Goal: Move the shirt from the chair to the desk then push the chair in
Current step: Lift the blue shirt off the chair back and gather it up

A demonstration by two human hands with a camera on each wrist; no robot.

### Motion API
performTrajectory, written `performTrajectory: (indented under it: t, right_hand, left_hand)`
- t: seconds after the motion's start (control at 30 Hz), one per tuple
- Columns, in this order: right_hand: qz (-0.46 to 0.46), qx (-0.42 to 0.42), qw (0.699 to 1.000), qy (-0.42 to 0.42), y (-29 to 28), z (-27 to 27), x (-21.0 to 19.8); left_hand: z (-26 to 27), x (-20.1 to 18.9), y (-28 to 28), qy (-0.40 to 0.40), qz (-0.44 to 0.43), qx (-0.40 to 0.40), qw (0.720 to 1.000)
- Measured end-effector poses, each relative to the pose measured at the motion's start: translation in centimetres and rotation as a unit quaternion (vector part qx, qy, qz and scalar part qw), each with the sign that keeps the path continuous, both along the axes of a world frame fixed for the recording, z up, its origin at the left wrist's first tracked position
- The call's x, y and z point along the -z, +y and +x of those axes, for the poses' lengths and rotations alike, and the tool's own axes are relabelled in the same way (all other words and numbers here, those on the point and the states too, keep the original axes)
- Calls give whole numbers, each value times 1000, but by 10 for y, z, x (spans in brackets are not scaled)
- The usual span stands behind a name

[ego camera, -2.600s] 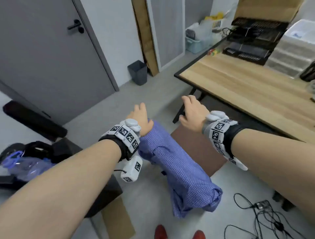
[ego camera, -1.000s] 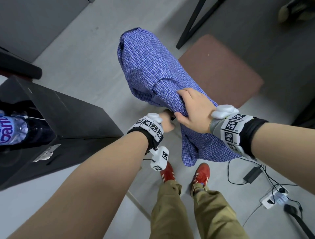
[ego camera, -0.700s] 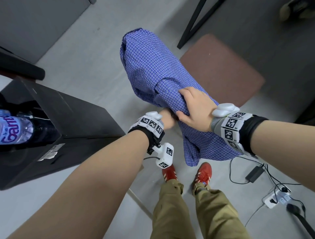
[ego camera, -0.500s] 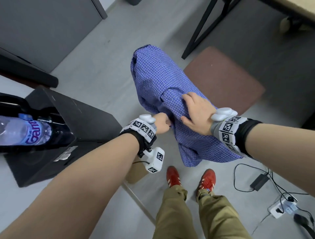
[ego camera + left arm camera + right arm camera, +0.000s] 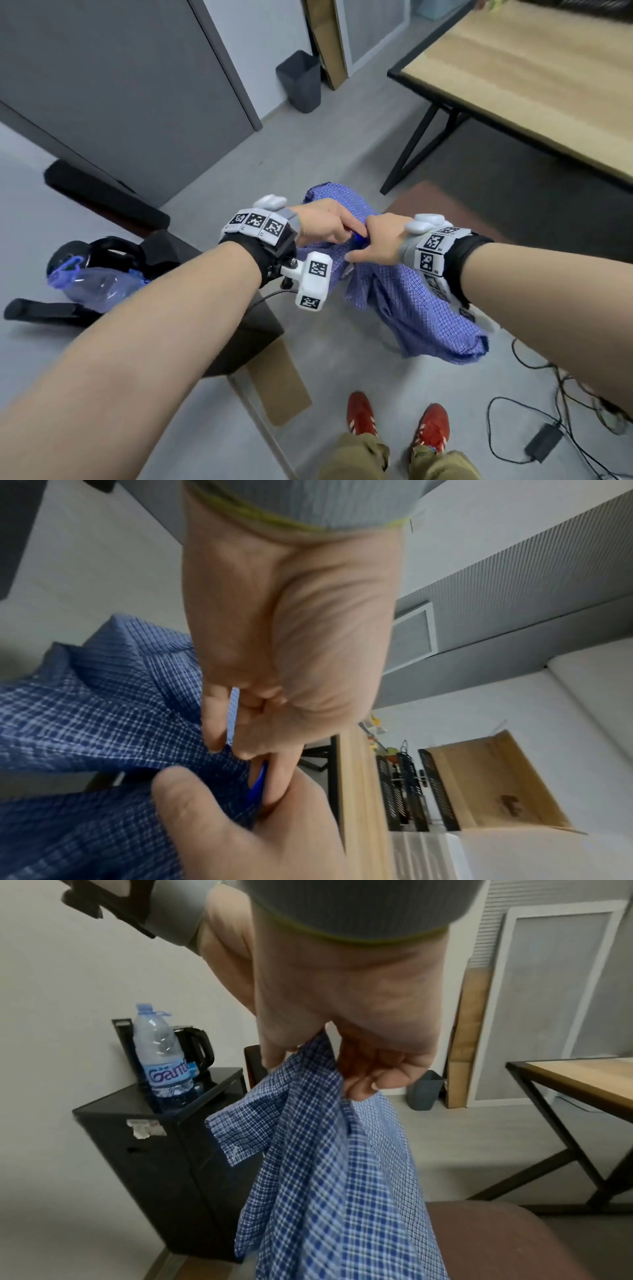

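A blue checked shirt hangs bunched from both hands over the floor, beside the chair's brown seat. My left hand pinches its upper fold, and in the left wrist view the left hand has curled fingers in the shirt. Touching it, my right hand grips the same bunch. The right wrist view shows the right hand clutching the shirt, which drapes past the seat. The wooden desk stands at the upper right.
A black cabinet at my left carries a water bottle and a kettle. A grey bin stands by the far wall. Cables and a power adapter lie on the floor at right. Cardboard leans against the cabinet.
Both hands have come up and drawn together with the shirt bunched between them. The head view has lifted, so the desk and door are in sight again.
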State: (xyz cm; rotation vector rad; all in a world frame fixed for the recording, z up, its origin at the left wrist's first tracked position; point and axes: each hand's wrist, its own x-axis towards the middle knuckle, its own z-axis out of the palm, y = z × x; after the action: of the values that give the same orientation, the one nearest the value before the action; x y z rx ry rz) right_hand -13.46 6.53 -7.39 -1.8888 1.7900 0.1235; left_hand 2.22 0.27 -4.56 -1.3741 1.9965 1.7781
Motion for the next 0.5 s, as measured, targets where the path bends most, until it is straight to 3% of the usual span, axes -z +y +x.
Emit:
performTrajectory:
  t: [0.23,0.5]
  right_hand:
    - [31,65,997,-12,5,-32,-33]
    - [16,108,981,-162,3,-70,-64]
  left_hand:
    - [-39,-24,9,-68,-127,71,987]
    - [-60,-15,32,-108,-338,61,933]
